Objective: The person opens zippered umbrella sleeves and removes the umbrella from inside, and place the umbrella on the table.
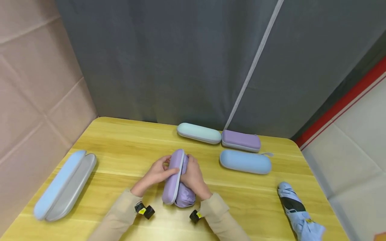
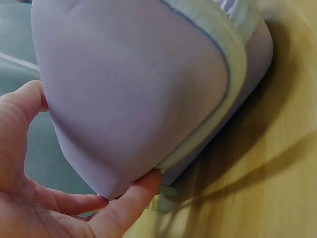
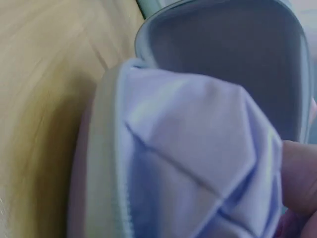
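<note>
A purple zip case (image 1: 173,180) stands open on its long side at the table's middle, its lid raised. My left hand (image 1: 157,172) grips that lid; in the left wrist view, the thumb and fingers hold the case's lower end (image 2: 133,94). Inside sits a folded purple umbrella (image 1: 185,196), its pleated cloth bulging past the zip edge. With my right hand (image 1: 193,174) I hold the umbrella from the right side. The right wrist view shows the creased cloth (image 3: 198,134) within the case, a finger (image 3: 299,173) against it; the other fingers are mostly hidden.
An open light blue case (image 1: 61,187) with grey lining lies at the left. Toward the back are a mint case (image 1: 199,133), a purple case (image 1: 241,140) and a blue case (image 1: 245,161). A folded blue umbrella (image 1: 292,201) with a dark band lies at the right.
</note>
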{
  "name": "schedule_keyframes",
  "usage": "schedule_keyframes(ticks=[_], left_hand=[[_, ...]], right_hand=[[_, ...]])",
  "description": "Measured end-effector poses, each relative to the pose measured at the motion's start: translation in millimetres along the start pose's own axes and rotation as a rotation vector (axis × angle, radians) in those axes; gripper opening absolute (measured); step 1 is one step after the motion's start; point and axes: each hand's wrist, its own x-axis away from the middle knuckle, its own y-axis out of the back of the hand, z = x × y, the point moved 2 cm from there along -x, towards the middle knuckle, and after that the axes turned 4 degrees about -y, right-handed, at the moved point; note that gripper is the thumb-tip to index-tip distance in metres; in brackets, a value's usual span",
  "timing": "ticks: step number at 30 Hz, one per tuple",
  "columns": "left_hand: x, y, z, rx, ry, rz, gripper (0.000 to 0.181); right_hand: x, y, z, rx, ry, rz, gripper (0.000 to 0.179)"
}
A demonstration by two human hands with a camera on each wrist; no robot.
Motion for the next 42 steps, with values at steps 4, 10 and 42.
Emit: schedule_keyframes(ticks=[4, 10, 42], left_hand=[[1.9, 1.0, 5.1, 0.088, 0.041, 0.009, 0.069], [2.9, 1.9, 8.3, 0.124, 0.067, -0.002, 0.068], [50.2, 103.5, 39.9, 0.128, 0.189, -0.113, 0.067]], right_hand=[[-0.5, 3.5, -6.1, -0.118, 0.003, 0.054, 0.091], [-3.0, 13.0, -8.2, -0.205, -0.011, 0.076, 0.087], [54.9, 107.5, -81.3, -0.216, -0.201, -0.093, 0.069]])
